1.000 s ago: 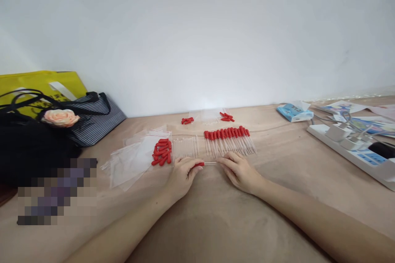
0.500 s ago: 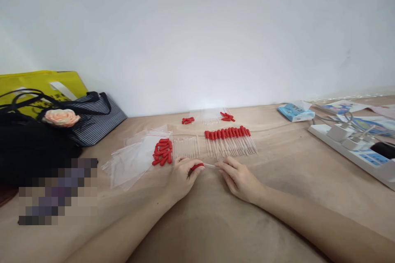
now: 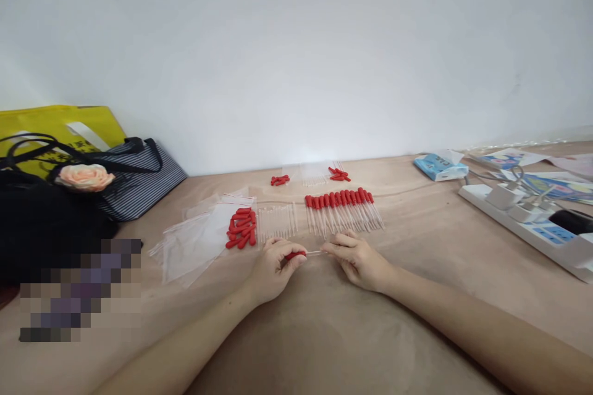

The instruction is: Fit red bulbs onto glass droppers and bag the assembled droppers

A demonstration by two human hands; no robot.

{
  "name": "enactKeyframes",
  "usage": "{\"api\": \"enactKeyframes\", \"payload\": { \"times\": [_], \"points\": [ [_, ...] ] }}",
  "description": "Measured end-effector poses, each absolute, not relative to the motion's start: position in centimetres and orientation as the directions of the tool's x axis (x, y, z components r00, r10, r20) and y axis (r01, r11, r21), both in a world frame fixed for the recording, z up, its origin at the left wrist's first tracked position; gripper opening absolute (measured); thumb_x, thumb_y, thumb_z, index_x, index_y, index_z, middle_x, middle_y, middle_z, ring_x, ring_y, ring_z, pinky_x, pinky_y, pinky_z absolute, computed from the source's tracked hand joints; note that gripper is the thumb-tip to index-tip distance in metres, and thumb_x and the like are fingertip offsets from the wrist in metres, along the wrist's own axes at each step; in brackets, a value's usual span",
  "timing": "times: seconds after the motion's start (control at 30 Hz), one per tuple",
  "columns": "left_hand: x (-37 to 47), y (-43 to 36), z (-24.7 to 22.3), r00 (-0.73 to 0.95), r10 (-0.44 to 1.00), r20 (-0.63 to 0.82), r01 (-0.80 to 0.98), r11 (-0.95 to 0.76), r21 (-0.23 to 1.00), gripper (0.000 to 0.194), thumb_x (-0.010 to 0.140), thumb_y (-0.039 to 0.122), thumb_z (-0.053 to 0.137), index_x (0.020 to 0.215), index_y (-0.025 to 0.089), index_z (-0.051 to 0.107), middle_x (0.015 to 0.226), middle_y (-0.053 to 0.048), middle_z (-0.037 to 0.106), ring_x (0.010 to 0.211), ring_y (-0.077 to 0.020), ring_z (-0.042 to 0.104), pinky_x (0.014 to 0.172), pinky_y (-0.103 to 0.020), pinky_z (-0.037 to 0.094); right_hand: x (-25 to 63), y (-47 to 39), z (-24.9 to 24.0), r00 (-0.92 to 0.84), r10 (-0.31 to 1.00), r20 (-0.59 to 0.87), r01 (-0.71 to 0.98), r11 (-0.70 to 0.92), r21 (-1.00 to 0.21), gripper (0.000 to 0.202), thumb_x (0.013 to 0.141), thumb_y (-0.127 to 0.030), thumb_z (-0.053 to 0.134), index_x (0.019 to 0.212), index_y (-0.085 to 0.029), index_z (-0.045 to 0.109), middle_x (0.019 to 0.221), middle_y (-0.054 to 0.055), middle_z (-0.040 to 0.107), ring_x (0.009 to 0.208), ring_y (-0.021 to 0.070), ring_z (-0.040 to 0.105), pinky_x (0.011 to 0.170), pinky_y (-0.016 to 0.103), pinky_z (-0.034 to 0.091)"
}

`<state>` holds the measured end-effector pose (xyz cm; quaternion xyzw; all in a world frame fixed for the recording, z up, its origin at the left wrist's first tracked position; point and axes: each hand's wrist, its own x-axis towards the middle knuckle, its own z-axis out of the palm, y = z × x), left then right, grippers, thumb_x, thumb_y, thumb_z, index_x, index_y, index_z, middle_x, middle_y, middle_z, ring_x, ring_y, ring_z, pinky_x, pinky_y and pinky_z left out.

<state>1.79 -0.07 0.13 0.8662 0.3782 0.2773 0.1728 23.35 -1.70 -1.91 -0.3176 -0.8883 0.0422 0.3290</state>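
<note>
My left hand [image 3: 273, 268] is closed around a red rubber bulb [image 3: 295, 255], whose end shows between thumb and fingers. A thin clear glass tube [image 3: 315, 253] spans from the bulb to my right hand [image 3: 356, 259], which pinches its other end; whether the tube sits inside the bulb, I cannot tell. Just beyond my left hand lie a pile of loose red bulbs [image 3: 241, 228] and a row of bare glass tubes [image 3: 277, 220]. Past my right hand, droppers with red bulbs fitted on tubes [image 3: 343, 203] lie side by side.
Clear zip bags [image 3: 189, 250] overlap at the left. Near the wall are more red bulbs [image 3: 280, 180] and tubes [image 3: 315, 180]. A striped bag [image 3: 139, 182] and yellow bag [image 3: 102, 120] stand far left. A power strip [image 3: 523, 225] and blue tissue pack [image 3: 440, 166] lie right.
The view has shifted slightly, so most things sit a little further left. Both hands keep their holds on bulb and tube, and the tube looks more level.
</note>
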Motion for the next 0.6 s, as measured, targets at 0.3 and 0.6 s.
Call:
{"api": "enactKeyframes", "payload": {
  "times": [0.3, 0.6],
  "points": [
    [2.1, -0.4, 0.0, 0.636, 0.657, 0.405, 0.539, -0.754, 0.376, 0.02, 0.084, 0.028, 0.041, 0.075, 0.019, 0.057, 0.068, 0.0, 0.063, 0.064, -0.0121, 0.055, 0.083, -0.034, 0.032, 22.9, -2.1, -1.9, -0.584, 0.601, 0.546, 0.561, 0.785, -0.264, 0.028, 0.08, -0.006, 0.037, 0.097, -0.017, 0.056, 0.08, 0.007, 0.055, 0.071, 0.0158, 0.048, 0.067, 0.03, 0.041],
    [2.1, -0.4, 0.0, 0.671, 0.624, 0.401, 0.532, -0.781, 0.326, 0.017, 0.084, 0.023, 0.041, 0.077, 0.019, 0.056, 0.068, 0.001, 0.062, 0.066, -0.0122, 0.055, 0.084, -0.035, 0.029, 22.1, -2.3, -1.5, -0.575, 0.602, 0.553, 0.545, 0.787, -0.289, 0.022, 0.084, -0.012, 0.037, 0.092, -0.016, 0.056, 0.075, 0.005, 0.054, 0.067, 0.0147, 0.047, 0.064, 0.027, 0.039]
  ]
}}
